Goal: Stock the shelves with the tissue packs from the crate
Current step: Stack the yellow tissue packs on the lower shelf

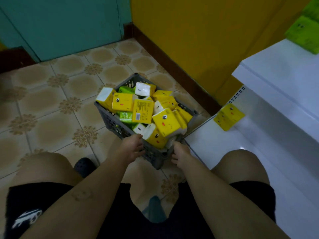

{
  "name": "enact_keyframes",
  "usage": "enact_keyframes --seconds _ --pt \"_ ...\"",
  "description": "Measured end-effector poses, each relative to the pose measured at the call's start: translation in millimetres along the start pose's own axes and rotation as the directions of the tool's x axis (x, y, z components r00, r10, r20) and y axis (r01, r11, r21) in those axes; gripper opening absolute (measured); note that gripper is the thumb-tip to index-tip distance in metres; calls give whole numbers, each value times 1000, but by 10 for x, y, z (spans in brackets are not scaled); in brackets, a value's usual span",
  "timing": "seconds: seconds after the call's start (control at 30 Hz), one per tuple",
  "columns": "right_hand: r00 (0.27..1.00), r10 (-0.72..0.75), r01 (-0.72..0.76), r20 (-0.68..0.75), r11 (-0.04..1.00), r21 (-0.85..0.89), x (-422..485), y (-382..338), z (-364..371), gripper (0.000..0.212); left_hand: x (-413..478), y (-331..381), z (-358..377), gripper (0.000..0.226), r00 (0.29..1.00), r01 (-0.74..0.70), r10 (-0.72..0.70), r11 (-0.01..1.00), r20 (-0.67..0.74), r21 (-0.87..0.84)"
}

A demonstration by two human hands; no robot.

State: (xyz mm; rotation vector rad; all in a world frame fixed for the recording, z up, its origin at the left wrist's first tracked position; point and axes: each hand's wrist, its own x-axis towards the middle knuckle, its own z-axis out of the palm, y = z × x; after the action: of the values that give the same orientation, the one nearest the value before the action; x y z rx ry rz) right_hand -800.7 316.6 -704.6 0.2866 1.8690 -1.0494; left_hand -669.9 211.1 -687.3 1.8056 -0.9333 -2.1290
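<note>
A grey plastic crate [110,119] stands on the tiled floor, heaped with several yellow tissue packs [143,110] and a few green ones [126,116]. My left hand [132,149] grips the crate's near rim at its left side. My right hand [181,153] holds the near corner on the right, fingers curled round the rim. A white shelf unit [279,87] rises on the right. One yellow pack [228,116] stands on its low shelf, and green packs [303,34] sit on the upper shelf.
A yellow wall [198,31] with a dark skirting board runs behind the crate, close to its far right side. A teal door [60,26] is at the back left. My bare knees and a dark shoe [84,165] flank the crate; tiled floor [51,100] spreads left.
</note>
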Motion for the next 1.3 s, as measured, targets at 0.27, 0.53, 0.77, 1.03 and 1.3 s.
enact_keyframes --seconds 0.27,0.53,0.77,1.03,1.3 --pt "997 57 -62 -50 994 -94 634 -151 58 37 592 17 127 8 989 113 -118 991 -85 -67" --pt "978 87 -123 -192 976 -182 1133 2 263 38 1190 294 158 37 969 197 -221 961 -110 -195" --pt "979 -84 0 -187 912 -410 1270 264 280 41 1745 420 -68 16 893 49 -123 983 -433 -178" --pt "955 -246 177 -169 923 -342 1068 418 173 39 1752 240 -127 26 871 -52 74 997 -485 58" --pt "980 -94 37 -178 953 -300 1065 488 -34 28 1371 -289 -99 26 861 -40 21 999 -507 -26"
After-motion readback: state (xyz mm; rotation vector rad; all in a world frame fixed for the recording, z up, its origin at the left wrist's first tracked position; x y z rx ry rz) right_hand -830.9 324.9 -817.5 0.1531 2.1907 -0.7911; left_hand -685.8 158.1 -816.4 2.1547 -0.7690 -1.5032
